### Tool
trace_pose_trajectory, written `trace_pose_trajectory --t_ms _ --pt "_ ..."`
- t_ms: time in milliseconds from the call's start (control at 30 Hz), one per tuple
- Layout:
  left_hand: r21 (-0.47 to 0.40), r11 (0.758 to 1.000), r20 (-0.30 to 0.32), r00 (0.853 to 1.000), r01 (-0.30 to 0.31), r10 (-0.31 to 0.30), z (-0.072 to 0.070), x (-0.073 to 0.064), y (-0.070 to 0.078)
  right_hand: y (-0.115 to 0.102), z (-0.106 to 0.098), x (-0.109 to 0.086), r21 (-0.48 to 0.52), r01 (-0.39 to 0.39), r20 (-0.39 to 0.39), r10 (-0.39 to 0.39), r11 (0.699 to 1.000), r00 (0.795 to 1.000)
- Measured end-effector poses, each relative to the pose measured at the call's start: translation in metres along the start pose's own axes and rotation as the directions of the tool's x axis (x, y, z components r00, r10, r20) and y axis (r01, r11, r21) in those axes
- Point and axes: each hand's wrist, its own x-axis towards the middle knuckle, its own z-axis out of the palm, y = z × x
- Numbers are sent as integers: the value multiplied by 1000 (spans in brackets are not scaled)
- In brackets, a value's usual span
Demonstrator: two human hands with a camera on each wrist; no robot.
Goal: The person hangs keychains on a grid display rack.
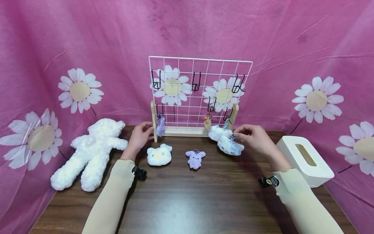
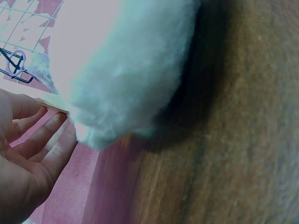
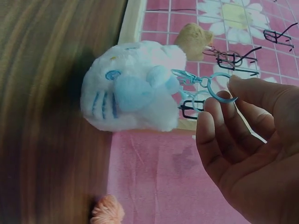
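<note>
My right hand pinches a light blue key ring between thumb and fingers. From it hangs a white plush cat head with a blue bow, close over the table. Just behind, another white plush hangs low at the rack's right end. My left hand grips the left wooden post of the white grid rack. A purple plush hangs beside that post, and a small tan plush hangs further right. In the left wrist view, white fur hides part of the post.
On the table lie a white plush cat head and a purple bunny plush. A big white plush bear lies at the left. At the right stands a white tissue box. Black hooks stick out from the grid.
</note>
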Motion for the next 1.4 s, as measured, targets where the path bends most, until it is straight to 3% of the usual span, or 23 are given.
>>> trace_pose_trajectory --t_ms 600,833,1400 --pt "4 1000 5 1000 -7 7 0 2 2 -26 -29 9 16 16 -41 -15 1000 999" --pt "5 1000 6 1000 -2 2 -2 2 1 -36 -38 17 -32 48 -109 -51 998 993" --pt "3 1000 8 1000 2 -2 -2 0 0 -56 -57 30 22 31 -172 -27 999 985"
